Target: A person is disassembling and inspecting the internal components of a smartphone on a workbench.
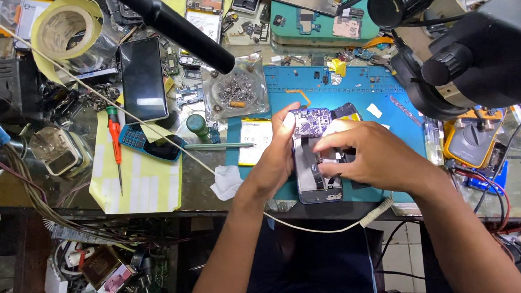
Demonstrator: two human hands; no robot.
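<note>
An opened phone (315, 159) with its back off and circuit board showing lies on a blue work mat (359, 88) at the bench's front edge. My left hand (275, 158) grips the phone's left side, thumb up by the purple board at its top. My right hand (371, 156) comes in from the right, its fingertips pinched over the middle of the phone's inside. Whether a small part or tool sits between those fingers is hidden.
A black microscope (493, 45) stands at the right. A clear dish of screws (235, 90), a battery (253, 139), a red screwdriver (116, 144), a black phone (142, 78), a tape roll (64, 28) and cables (21, 196) crowd the bench's left.
</note>
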